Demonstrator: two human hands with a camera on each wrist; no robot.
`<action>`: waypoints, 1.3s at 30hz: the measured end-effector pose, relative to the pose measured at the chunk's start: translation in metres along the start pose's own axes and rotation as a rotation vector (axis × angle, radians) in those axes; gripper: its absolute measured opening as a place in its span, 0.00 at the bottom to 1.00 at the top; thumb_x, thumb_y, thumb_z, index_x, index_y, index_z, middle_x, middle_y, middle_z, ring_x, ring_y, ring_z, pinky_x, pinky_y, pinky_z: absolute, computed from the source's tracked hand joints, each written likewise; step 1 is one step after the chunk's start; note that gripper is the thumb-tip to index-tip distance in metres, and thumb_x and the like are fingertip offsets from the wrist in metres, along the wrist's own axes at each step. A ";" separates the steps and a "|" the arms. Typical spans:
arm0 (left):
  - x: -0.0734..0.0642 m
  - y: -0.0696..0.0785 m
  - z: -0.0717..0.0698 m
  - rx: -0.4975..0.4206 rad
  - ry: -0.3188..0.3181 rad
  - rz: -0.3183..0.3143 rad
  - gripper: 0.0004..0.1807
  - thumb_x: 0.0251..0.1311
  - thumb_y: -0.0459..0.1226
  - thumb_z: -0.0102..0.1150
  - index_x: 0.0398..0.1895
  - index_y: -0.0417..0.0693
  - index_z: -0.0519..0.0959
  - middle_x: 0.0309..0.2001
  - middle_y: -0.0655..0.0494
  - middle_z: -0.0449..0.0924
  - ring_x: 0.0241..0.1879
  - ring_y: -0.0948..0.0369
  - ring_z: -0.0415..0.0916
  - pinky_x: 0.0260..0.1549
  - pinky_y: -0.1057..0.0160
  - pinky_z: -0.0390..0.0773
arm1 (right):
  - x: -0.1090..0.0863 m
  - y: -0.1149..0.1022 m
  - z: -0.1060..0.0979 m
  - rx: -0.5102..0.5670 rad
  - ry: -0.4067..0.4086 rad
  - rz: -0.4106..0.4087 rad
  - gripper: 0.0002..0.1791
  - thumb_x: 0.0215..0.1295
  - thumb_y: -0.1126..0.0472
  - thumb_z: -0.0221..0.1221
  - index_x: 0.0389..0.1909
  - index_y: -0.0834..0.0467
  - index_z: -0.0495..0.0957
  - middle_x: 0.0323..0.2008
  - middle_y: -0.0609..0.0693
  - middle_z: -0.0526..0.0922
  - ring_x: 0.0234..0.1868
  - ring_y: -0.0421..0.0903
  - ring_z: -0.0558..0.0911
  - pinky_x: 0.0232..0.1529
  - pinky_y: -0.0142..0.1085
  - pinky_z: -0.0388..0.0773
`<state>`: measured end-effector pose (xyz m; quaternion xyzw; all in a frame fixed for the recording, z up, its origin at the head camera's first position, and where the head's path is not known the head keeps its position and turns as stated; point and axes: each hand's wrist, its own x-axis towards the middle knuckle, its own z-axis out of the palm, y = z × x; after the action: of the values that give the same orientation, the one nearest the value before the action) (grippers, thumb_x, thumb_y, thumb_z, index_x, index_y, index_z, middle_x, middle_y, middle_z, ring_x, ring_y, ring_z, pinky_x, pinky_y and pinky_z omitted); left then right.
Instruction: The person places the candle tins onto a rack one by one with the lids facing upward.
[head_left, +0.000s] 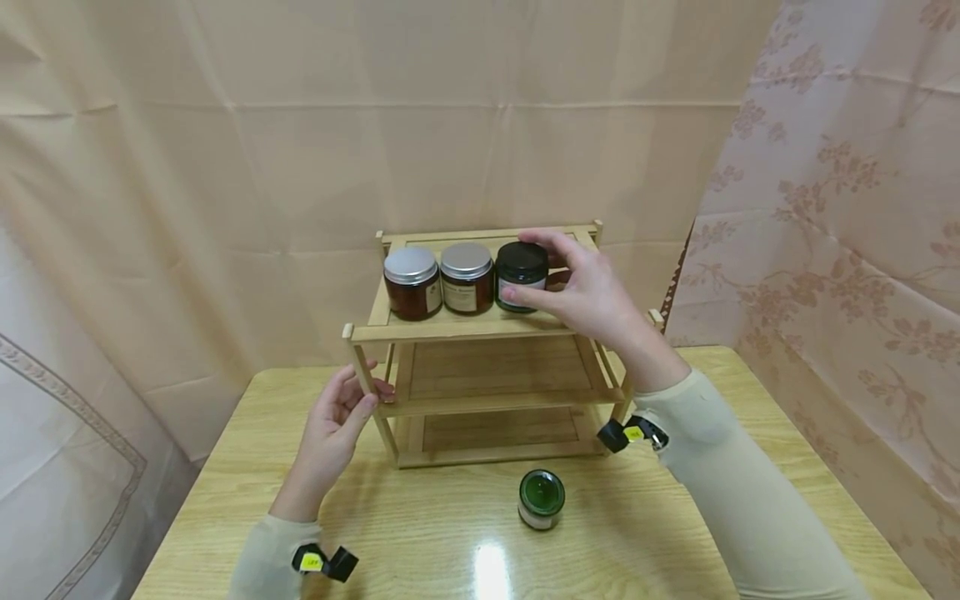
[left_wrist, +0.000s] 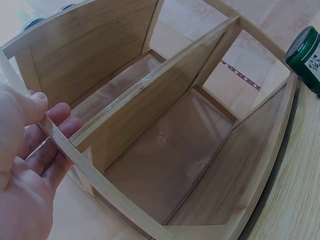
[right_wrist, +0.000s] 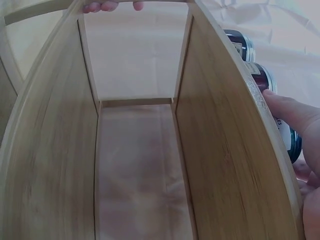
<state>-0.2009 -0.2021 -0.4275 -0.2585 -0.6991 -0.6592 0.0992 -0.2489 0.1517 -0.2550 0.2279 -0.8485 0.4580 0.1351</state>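
Note:
A three-tier wooden shelf rack [head_left: 480,408] stands on the table. On its top tier three jars sit in a row: a brown jar with a silver lid [head_left: 412,283], a similar brown jar [head_left: 467,279], and a dark green jar with a black lid [head_left: 522,277] on the right. My right hand [head_left: 588,292] grips that black-lidded jar, thumb in front and fingers around its far side. At the rack's left front post, my left hand [head_left: 337,425] holds the upright between thumb and fingers, as the left wrist view [left_wrist: 30,140] also shows.
A green glass jar [head_left: 541,500] with a pale label stands on the table [head_left: 405,542] in front of the rack. Beige curtain [head_left: 480,108] hangs behind, and a floral curtain [head_left: 847,208] hangs on the right. The two lower tiers lie beneath the jars.

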 end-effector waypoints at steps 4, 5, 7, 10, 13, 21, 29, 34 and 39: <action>0.000 -0.001 0.001 0.000 0.002 0.002 0.24 0.76 0.30 0.47 0.73 0.46 0.64 0.53 0.35 0.78 0.55 0.49 0.79 0.56 0.58 0.79 | 0.000 0.001 -0.001 0.018 -0.020 -0.009 0.41 0.52 0.48 0.77 0.67 0.48 0.72 0.54 0.50 0.81 0.53 0.47 0.82 0.51 0.44 0.83; 0.000 -0.002 0.001 -0.002 0.001 0.004 0.24 0.76 0.30 0.47 0.73 0.46 0.64 0.53 0.35 0.78 0.54 0.49 0.79 0.56 0.58 0.79 | 0.000 0.001 -0.001 0.017 -0.025 -0.011 0.41 0.52 0.49 0.77 0.67 0.49 0.72 0.54 0.50 0.81 0.53 0.47 0.82 0.51 0.44 0.83; 0.000 -0.002 0.001 -0.002 0.000 0.007 0.24 0.76 0.29 0.47 0.73 0.46 0.64 0.53 0.35 0.78 0.54 0.49 0.80 0.56 0.57 0.79 | -0.001 0.002 -0.003 0.016 -0.033 -0.010 0.42 0.52 0.49 0.77 0.68 0.49 0.71 0.54 0.51 0.81 0.53 0.48 0.82 0.51 0.44 0.83; 0.000 -0.003 0.002 -0.004 -0.002 0.012 0.24 0.76 0.29 0.46 0.73 0.45 0.63 0.53 0.34 0.77 0.54 0.49 0.80 0.56 0.57 0.79 | -0.003 0.002 -0.006 0.004 -0.043 -0.006 0.44 0.51 0.50 0.78 0.70 0.49 0.70 0.56 0.50 0.80 0.54 0.49 0.81 0.52 0.44 0.83; 0.000 -0.003 0.001 -0.006 0.000 0.013 0.24 0.76 0.29 0.46 0.73 0.45 0.63 0.53 0.34 0.77 0.54 0.50 0.80 0.56 0.58 0.79 | -0.005 0.001 -0.009 -0.025 -0.048 -0.004 0.46 0.51 0.48 0.78 0.71 0.47 0.69 0.58 0.48 0.79 0.56 0.48 0.80 0.52 0.42 0.83; 0.000 -0.004 0.000 -0.006 0.001 0.019 0.24 0.76 0.28 0.46 0.73 0.45 0.63 0.52 0.34 0.77 0.54 0.50 0.80 0.56 0.58 0.79 | -0.011 0.002 -0.022 -0.055 -0.010 -0.022 0.43 0.53 0.46 0.76 0.69 0.45 0.70 0.63 0.44 0.77 0.57 0.46 0.80 0.53 0.43 0.82; 0.000 -0.003 0.002 0.010 0.002 0.009 0.24 0.76 0.29 0.47 0.73 0.43 0.63 0.53 0.36 0.78 0.55 0.51 0.79 0.57 0.59 0.79 | -0.038 0.010 -0.052 -0.049 0.193 -0.108 0.35 0.57 0.58 0.75 0.66 0.46 0.74 0.58 0.45 0.82 0.56 0.44 0.80 0.53 0.36 0.79; 0.003 -0.004 0.004 0.023 0.000 0.017 0.25 0.76 0.29 0.47 0.74 0.44 0.63 0.53 0.36 0.78 0.55 0.52 0.80 0.56 0.60 0.79 | -0.064 0.023 -0.066 0.048 0.346 -0.185 0.32 0.54 0.74 0.72 0.62 0.60 0.77 0.55 0.54 0.83 0.55 0.48 0.81 0.49 0.31 0.79; 0.003 -0.005 0.004 0.021 -0.005 0.015 0.25 0.76 0.29 0.46 0.74 0.47 0.63 0.53 0.36 0.78 0.55 0.51 0.79 0.57 0.60 0.79 | -0.095 0.044 -0.073 0.310 0.433 -0.268 0.31 0.50 0.85 0.67 0.59 0.73 0.75 0.51 0.64 0.82 0.52 0.52 0.81 0.48 0.31 0.79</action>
<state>-0.2055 -0.1978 -0.4306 -0.2645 -0.7042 -0.6504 0.1051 -0.1887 0.2592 -0.2884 0.2527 -0.6823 0.5981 0.3361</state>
